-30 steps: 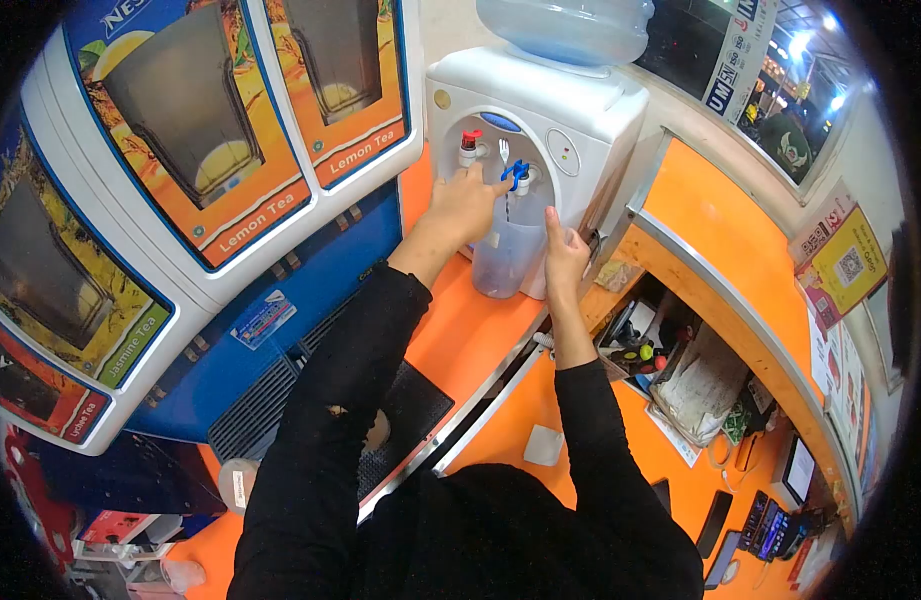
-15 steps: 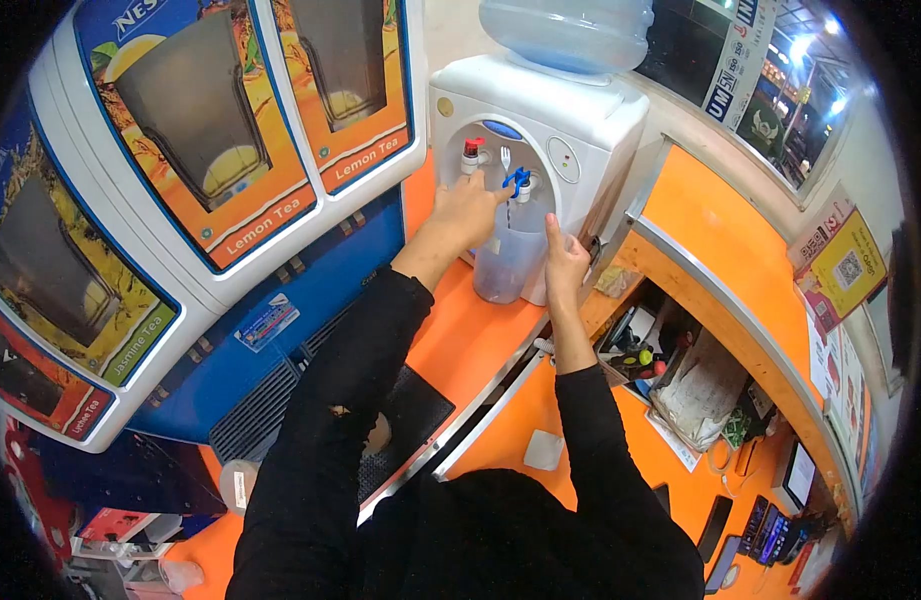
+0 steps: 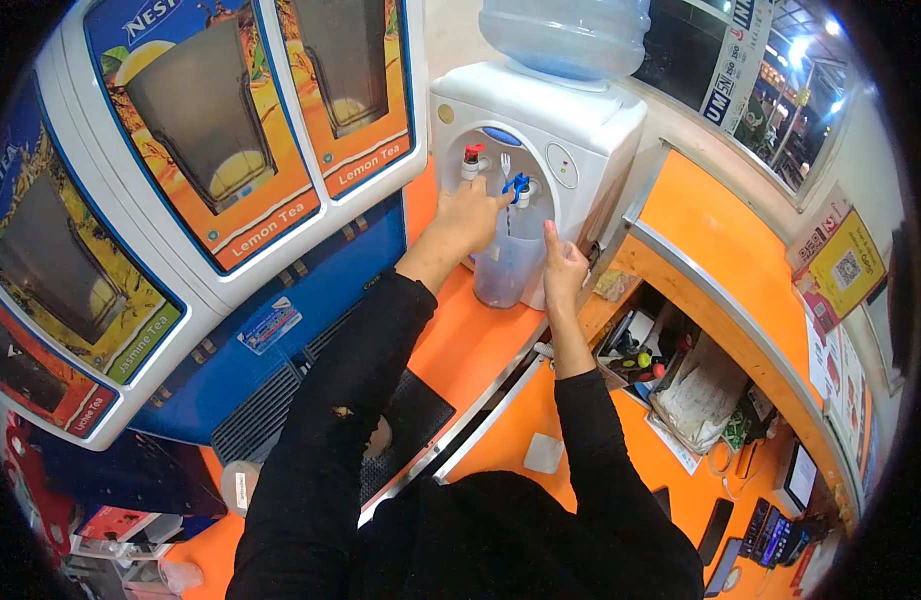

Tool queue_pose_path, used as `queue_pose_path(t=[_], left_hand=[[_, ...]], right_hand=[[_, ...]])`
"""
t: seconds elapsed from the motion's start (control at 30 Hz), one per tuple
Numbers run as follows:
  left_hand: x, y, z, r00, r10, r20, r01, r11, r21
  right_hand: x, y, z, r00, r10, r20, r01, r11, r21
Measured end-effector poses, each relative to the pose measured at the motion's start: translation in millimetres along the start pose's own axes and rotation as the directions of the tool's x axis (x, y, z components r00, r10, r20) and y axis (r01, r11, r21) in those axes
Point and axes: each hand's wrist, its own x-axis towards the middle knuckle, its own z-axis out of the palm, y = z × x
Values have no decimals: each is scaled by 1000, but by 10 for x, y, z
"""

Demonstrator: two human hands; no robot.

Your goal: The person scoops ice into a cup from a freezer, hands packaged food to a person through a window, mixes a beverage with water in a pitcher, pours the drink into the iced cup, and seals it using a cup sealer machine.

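Note:
A tall translucent plastic pitcher (image 3: 502, 275) stands upright in front of the white water dispenser (image 3: 595, 120), its mouth below the blue tap (image 3: 517, 186). My left hand (image 3: 467, 215) reaches across the dispenser's recess, fingers stretched and apart, with one digit at the blue tap's lever. Some of its fingertips are hidden. Just left of that tap is the red tap (image 3: 471, 160). My right hand (image 3: 563, 265) is closed at the pitcher's right side with the thumb up, and its grip is partly hidden. A thin dark streak shows below the blue tap.
A large water bottle (image 3: 565, 35) sits on top of the dispenser. Tea dispenser panels (image 3: 220, 120) fill the left side. An orange counter (image 3: 460, 335) lies below, with a black mat (image 3: 420, 415). Right, a shelf holds a plastic-wrapped bundle (image 3: 695, 395) and phones (image 3: 715, 527).
The view has shifted very slightly. Both hands stay in nearly the same place at the tap and pitcher.

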Motion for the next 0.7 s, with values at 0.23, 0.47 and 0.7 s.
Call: queue_pose_path(t=[0.23,0.47,0.7], left_hand=[[19,0,15,1000,7,-9,-7,1000,13],[21,51,-22,1000,-5,-14,5,1000,29],[95,56,43,973,21,-230,-6,998,68]], right_hand=[[-22,-12,-32,1000,-1,9,1,1000,-25],[-27,8,-23,1000,-11,14,11,1000,28],[5,99,-20,1000,-15,25,15,1000,14]])
